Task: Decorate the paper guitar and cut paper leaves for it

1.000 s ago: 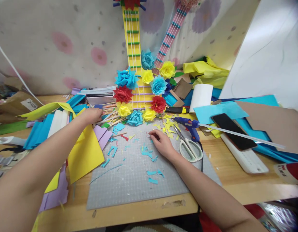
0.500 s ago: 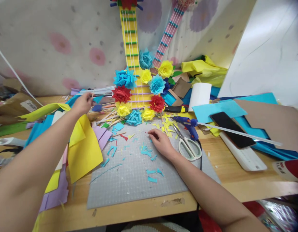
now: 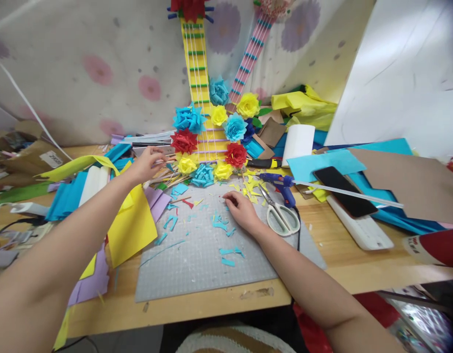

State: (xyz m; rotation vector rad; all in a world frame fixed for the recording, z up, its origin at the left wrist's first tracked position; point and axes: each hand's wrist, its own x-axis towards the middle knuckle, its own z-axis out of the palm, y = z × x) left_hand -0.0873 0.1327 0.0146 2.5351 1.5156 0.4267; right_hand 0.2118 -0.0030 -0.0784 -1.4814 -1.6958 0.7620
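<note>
Grey mat point(image 3: 197, 267), R hand point(image 3: 240, 208) atop, blurry label point(image 3: 51, 159)

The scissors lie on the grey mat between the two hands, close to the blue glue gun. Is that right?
Not quite: the scissors are not between the hands. The head view shows them to the right of the right hand, on the grey mat and close to the blue glue gun.

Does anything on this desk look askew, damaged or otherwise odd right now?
Loose blue scraps litter the mat near the right hand, so it looks untidy. The phone lies slanted across a white case, partly overhanging it. The table has a scuffed patch near its front edge, as if its surface were worn.
</note>
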